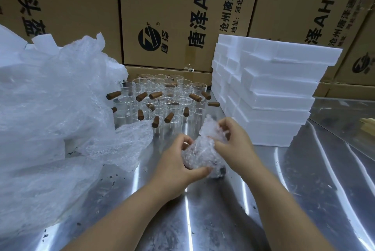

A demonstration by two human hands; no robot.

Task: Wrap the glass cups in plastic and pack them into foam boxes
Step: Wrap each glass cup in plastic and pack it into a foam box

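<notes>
A glass cup wrapped in bubble wrap (199,153) sits between both hands, just above the steel table (284,200). My left hand (178,161) grips its lower left side, thumb underneath. My right hand (233,141) pinches the loose upper end of the wrap. The cup itself is mostly hidden by the plastic. Behind them stand several clear glass cups (162,96) with brown wooden handles. A stack of white foam boxes (269,92) rises at the right.
A big heap of bubble wrap in a plastic bag (46,108) fills the left side of the table. Brown cardboard cartons (172,17) wall off the back. Small dark specks lie on the steel surface.
</notes>
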